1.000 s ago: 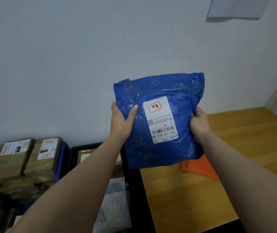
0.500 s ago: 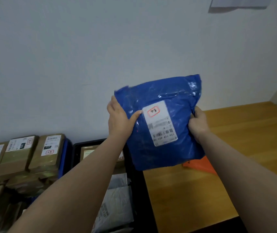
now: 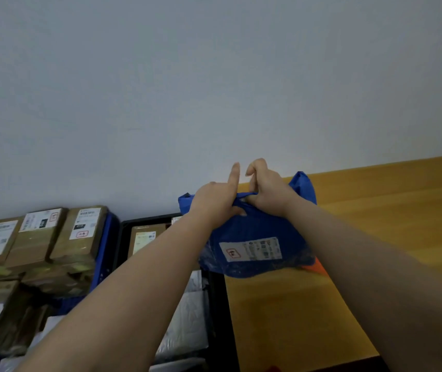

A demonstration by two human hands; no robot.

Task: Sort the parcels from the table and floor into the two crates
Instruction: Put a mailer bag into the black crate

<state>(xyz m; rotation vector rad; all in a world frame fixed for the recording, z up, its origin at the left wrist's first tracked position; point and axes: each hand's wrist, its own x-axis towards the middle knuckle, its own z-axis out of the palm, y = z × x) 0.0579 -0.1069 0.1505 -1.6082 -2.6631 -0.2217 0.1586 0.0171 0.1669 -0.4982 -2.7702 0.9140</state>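
Now both hands hold a blue plastic parcel by its upper edge, above the spot where the wooden bench meets the black crate. The left hand grips the bunched top edge with its forefinger sticking straight up; the right hand has its fingers curled round the same edge, just beside the left. The parcel hangs below them, its white label turned sideways and facing the viewer. An orange parcel peeks out beneath it on the bench. To the left, the black crate holds a brown box and pale mailers, and further left a blue crate is stacked with brown cardboard boxes. A likely risk: the slick plastic could slip from so narrow a grip, or the bag could snag on the crate's rim and fall between crate and bench. Compared with a second ago, the parcel is no longer held up flat by its two sides with the label upright; the hands have come together at the top, and it now hangs lower.
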